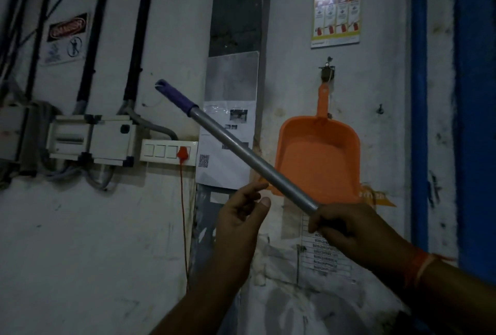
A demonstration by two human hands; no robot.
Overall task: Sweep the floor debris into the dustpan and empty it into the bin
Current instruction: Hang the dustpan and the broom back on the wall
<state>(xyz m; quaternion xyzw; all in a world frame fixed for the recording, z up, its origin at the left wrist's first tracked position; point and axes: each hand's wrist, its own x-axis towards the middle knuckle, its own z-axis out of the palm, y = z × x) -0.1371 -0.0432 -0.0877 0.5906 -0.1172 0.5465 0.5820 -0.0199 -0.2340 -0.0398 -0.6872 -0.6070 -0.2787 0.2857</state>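
Apparently the right hand (346,224) grips the broom handle (241,146) so that the left hand (241,213), loosely open, can reach the dustpan (319,157) hanging on the wall hook (326,71).

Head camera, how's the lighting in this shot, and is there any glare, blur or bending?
Head view: dim overall, corners darkest; one glare spot on the safety poster; the danger sign is blurred, its lettering soft; pipes bow at the left edge from the wide lens; the orange dustpan and broom handle read clearly.
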